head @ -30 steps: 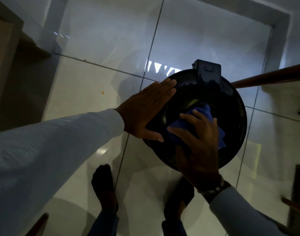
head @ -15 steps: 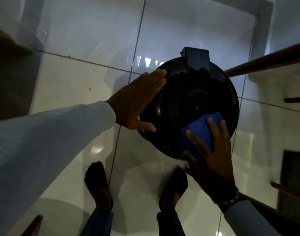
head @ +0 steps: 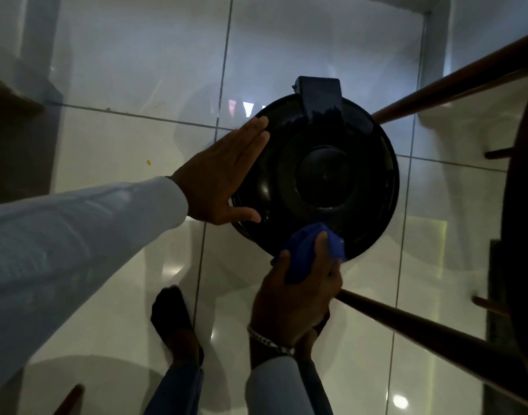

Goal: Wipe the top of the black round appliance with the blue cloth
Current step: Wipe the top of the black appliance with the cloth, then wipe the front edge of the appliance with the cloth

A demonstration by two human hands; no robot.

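While your right hand (head: 298, 292) sits at the near rim of the black round appliance (head: 316, 178), its fingers are bunched around the blue cloth (head: 304, 253), and the wad touches only the lowest arc of the lid, the part closest to your feet. That is the relation to mind: almost all of the top lies away from your fingertips, up and slightly to the right of the cloth, toward the raised centre disc (head: 324, 175) and beyond it to the boxy hinge block (head: 319, 97) on the far edge. Your left hand (head: 223, 181) is laid flat with fingers straight and together, gripping nothing, its palm edge and thumb pressed against the left side of the lid, so it looks to be bracing the appliance, which stands on the pale tiled floor (head: 137, 139) between a dark wooden rail (head: 454, 73) behind and another (head: 436, 327) just by your right wrist. The cloth hand is plainly the nearer to the unwiped-looking stretch, so I would judge the coming stroke to be a push forward across the centre or a sweep round the right-hand arc. Mind that the cloth overhangs the rim here; it could slip off the edge unless you carry it inward. Light is dim, so I cannot tell which parts are clean.
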